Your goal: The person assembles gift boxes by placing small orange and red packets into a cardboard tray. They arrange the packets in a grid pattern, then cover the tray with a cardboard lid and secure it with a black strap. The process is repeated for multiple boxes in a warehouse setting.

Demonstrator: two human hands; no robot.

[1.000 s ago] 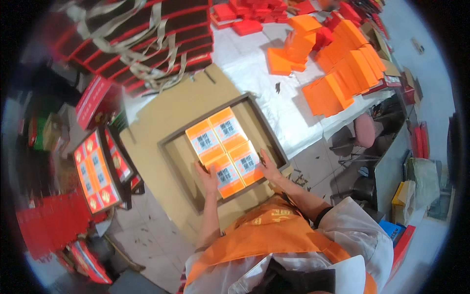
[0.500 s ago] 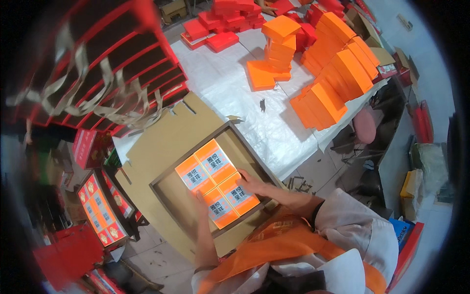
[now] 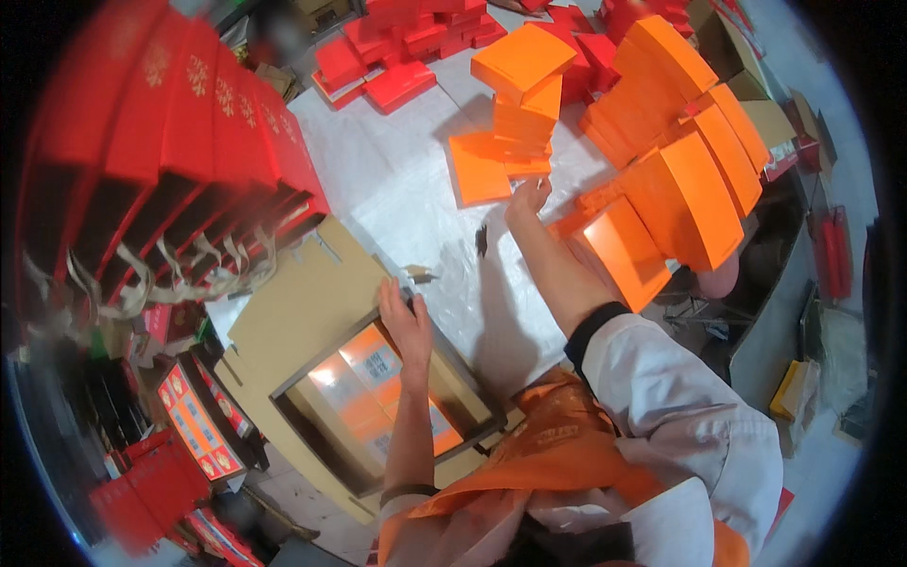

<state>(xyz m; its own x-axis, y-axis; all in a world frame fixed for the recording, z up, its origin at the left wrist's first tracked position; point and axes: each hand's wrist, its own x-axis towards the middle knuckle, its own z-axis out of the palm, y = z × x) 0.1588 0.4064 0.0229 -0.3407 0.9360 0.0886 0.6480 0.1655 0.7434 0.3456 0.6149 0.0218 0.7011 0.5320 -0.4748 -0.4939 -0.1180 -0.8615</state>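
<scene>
In front of me lies a shallow brown cardboard box [image 3: 295,413] with a dark inner frame. Inside it sit orange boxes [image 3: 373,357] with pale printed labels, pushed together in a block. My left hand [image 3: 405,323] rests over the far rim of the cardboard box, fingers stretched out and holding nothing; its forearm covers part of the labelled boxes. Far out to the right, my right hand [image 3: 527,197] is at the near side of a stack of plain orange boxes [image 3: 522,118]. Its fingers are loosely bent and apart, and I see nothing in them.
More orange boxes [image 3: 675,198] lean in rows on the right of the white-covered table [image 3: 444,227]. Red boxes [image 3: 402,87] are piled at the back. Red bags with ribbon handles [image 3: 179,142] stand at the left, above a filled gift box [image 3: 200,420].
My right hand has left the labelled boxes and reached forward to the orange stack. My left hand has moved from the labelled boxes to the cardboard box's far rim. The view has shifted.
</scene>
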